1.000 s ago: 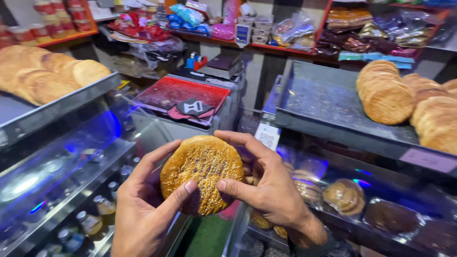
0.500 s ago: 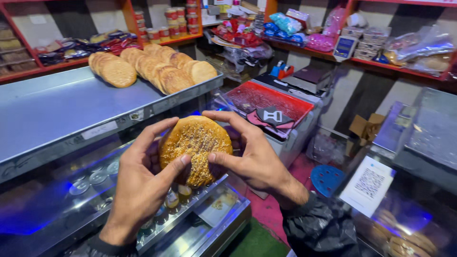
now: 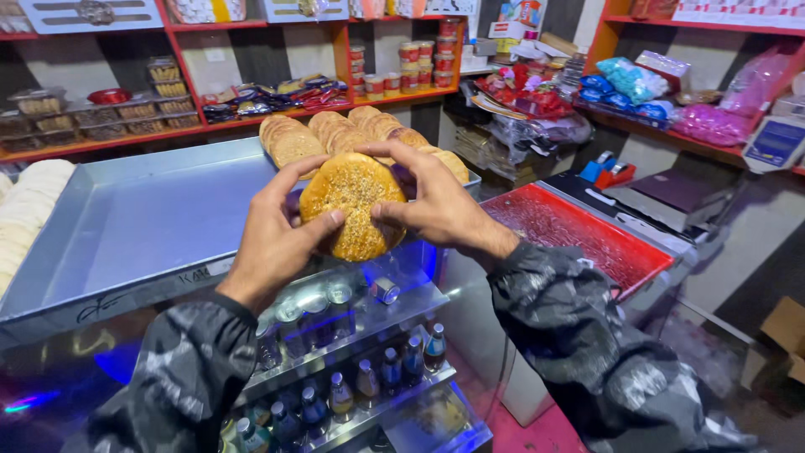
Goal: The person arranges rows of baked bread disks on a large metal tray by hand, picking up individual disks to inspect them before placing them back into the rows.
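Here, the left hand (image 3: 272, 231) and right hand (image 3: 436, 205) are both gripping one round seeded flatbread (image 3: 352, 205) between them, thumbs on its face, fingers behind. It is standing nearly upright, equally near both hands. Beyond the hands, more flatbreads (image 3: 335, 130) are lying on the metal tray (image 3: 151, 226).

1. The round bread (image 3: 352, 205) has a rough, matt golden crust speckled with seeds.
2. The metal tray (image 3: 142, 226) is smooth, brushed and dully reflective.
3. The red tray (image 3: 579, 235) has a glossy, wet-looking surface.
4. The jacket sleeves (image 3: 579, 335) are of thin, slightly shiny cloth with a grey mottled print.
5. The bottles (image 3: 369, 377) below have shiny metal caps behind glossy glass.
6. The bags (image 3: 625, 84) on the shelves are crinkled glossy plastic.
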